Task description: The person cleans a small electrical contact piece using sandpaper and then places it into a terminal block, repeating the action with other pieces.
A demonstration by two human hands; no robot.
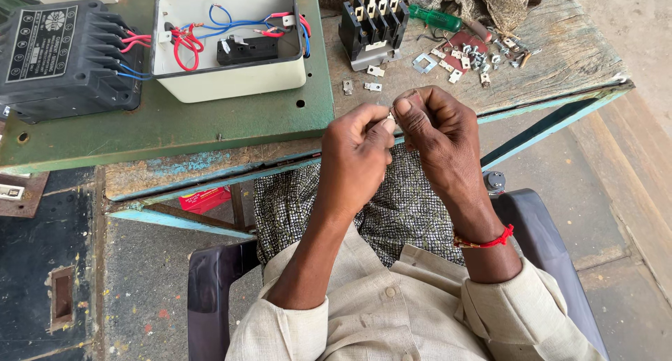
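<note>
Metal glints between your fingertips — your left hand (353,158) and right hand (437,133) both pinch one small silver part (390,117), held above your lap at the table (210,126) edge. Beyond lie loose metal clips (373,86), a black terminal block (373,26) — and an open white box (231,42) of wires.

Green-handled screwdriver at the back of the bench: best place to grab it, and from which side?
Grip the green handle, coming from above. It lies flat with its top exposed and is the thickest part. The shaft end runs toward the pile of small metal parts, so that end looks crowded.
</note>
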